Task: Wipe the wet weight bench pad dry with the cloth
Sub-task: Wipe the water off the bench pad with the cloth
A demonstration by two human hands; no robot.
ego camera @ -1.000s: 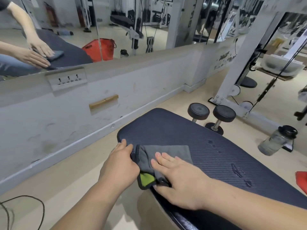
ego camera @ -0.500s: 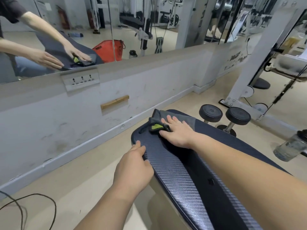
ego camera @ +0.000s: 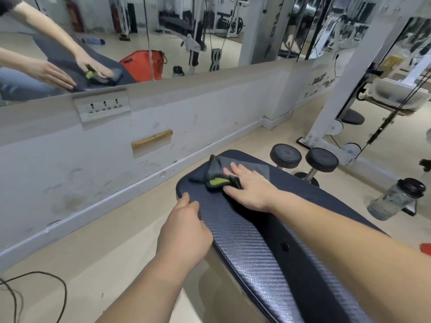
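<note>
The dark blue textured weight bench pad [ego camera: 242, 231] runs from the lower right toward the wall. A grey cloth [ego camera: 217, 170] with a lime-green patch lies bunched near the pad's far end. My right hand [ego camera: 248, 186] presses flat on the cloth with straight fingers. My left hand [ego camera: 185, 229] rests on the pad's left edge, nearer to me, fingers curled over the rim. No water drops show on the visible pad surface.
Two black dumbbells [ego camera: 303, 159] stand on the floor just past the pad's end. A clear water bottle [ego camera: 394, 199] sits to the right, beside a white cable machine frame [ego camera: 345, 89]. A low wall with a mirror runs along the left. A black cable [ego camera: 46, 294] loops on the floor.
My right hand slid the cloth from the near part of the pad to its far end. My left hand let go of the cloth and moved to the pad's edge.
</note>
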